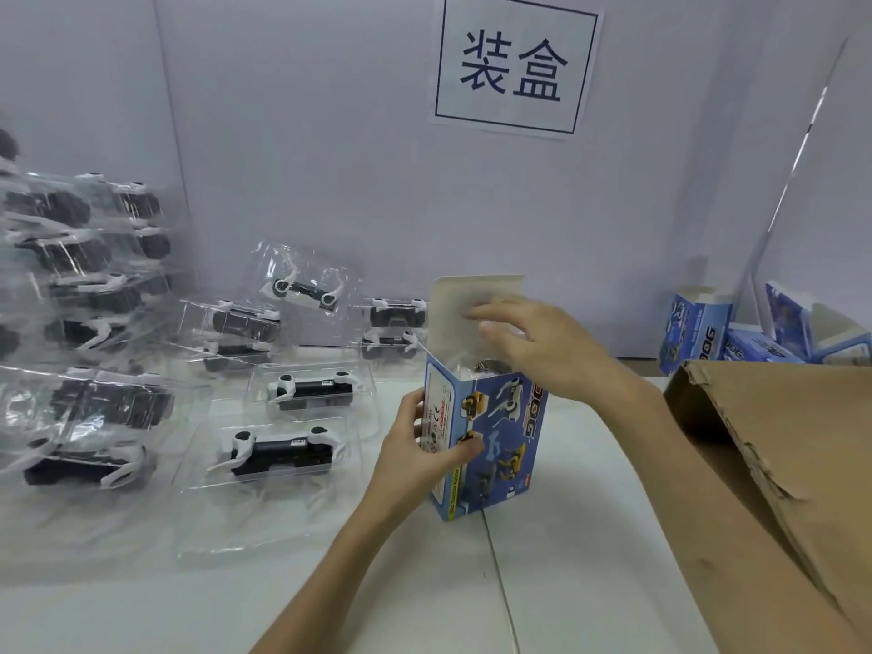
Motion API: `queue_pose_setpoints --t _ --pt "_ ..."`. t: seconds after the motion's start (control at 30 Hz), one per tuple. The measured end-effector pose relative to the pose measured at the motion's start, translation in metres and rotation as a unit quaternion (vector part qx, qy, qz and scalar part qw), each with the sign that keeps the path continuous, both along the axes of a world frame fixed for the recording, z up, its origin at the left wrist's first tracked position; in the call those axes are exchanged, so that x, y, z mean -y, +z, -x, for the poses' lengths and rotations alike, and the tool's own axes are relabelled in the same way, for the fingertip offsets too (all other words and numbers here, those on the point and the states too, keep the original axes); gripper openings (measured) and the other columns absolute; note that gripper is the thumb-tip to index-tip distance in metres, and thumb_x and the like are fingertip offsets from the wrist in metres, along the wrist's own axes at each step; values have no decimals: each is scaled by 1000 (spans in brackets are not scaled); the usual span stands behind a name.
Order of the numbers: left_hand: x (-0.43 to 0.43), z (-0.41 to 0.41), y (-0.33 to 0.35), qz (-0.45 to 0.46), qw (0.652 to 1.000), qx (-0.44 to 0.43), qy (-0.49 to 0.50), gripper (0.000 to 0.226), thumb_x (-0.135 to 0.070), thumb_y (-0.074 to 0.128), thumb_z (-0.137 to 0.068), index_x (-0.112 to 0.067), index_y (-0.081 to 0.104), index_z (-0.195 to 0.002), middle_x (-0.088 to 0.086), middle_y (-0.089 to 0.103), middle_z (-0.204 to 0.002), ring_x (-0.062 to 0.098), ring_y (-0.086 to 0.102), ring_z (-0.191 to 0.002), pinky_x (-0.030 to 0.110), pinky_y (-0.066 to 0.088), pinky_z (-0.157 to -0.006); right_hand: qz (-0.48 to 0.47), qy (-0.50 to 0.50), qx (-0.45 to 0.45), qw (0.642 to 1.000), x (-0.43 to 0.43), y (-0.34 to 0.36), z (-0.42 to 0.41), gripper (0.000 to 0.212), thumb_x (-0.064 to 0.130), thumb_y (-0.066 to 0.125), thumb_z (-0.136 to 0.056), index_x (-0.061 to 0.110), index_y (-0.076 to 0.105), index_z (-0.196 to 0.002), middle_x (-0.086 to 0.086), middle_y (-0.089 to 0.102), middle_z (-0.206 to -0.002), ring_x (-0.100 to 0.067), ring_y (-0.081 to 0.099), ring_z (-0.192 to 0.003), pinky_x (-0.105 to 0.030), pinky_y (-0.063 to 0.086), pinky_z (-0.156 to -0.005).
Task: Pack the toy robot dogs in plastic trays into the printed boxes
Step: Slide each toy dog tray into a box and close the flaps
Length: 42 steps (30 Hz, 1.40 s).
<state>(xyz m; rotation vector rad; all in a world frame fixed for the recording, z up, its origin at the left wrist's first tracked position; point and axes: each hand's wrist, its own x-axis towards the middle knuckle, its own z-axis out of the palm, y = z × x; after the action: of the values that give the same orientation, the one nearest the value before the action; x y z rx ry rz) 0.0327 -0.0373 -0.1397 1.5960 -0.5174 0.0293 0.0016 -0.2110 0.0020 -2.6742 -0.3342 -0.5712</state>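
blue printed box [490, 446] upright, left hand [417, 453] gripping its side, right hand [533, 344] at its open top

trays [278, 446] left, box [486, 446] centre (upright), carton [764, 464] right

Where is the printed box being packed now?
In the head view, the printed box stands at centre on the white table, held by the left hand, right of the trayed toy dogs.

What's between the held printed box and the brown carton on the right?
Head view: only bare white tabletop between the printed box and the brown carton. The right forearm crosses above that stretch.
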Motion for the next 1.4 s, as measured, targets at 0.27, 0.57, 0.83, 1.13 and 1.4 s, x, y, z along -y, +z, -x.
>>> queue_pose_setpoints --t 0.27,0.57,0.83,1.13,1.4 --pt "2 11 5 -51 932 313 174 89 -47 72 -82 -19 29 -155 -16 32 -158 4 31 -145 17 27 -115 15 15 -34 999 -1 -43 14 42 55 26 -105 53 41 -144 27 38 -153 -6 33 -142 -35 31 -117" --pt "7 -4 41 -133 885 416 162 46 -43 60 -90 -18 65 -128 -8 62 -129 12 54 -125 32 43 -103 -52 17 -23 998 0 -39 12 30 38 39 -104 33 69 -106 20 66 -90 -4 58 -86 -28 47 -76" --pt "-2 -11 51 -163 890 407 124 32 -44 58 -90 -22 74 -105 -16 65 -109 9 48 -108 6 31 -93 -150 -183 186 954 12 -41 -2 47 19 74 -83 25 61 -128 5 54 -131 -9 47 -117 -25 39 -97" --pt "-6 -11 57 -183 895 393 100 37 -50 56 -89 -21 75 -102 -25 59 -106 3 47 -108 10 35 -88 -391 -114 89 909 4 -57 -2 22 12 55 -97 27 70 -103 8 68 -109 -6 68 -89 -21 55 -67" --pt "-34 -13 73 -214 905 366 22 23 -26 71 -92 -24 76 -114 -23 66 -117 -3 55 -121 22 41 -103 -281 -31 70 957 18 -61 27 59 72 41 -89 25 70 -110 32 51 -117 20 48 -108 -2 42 -75"
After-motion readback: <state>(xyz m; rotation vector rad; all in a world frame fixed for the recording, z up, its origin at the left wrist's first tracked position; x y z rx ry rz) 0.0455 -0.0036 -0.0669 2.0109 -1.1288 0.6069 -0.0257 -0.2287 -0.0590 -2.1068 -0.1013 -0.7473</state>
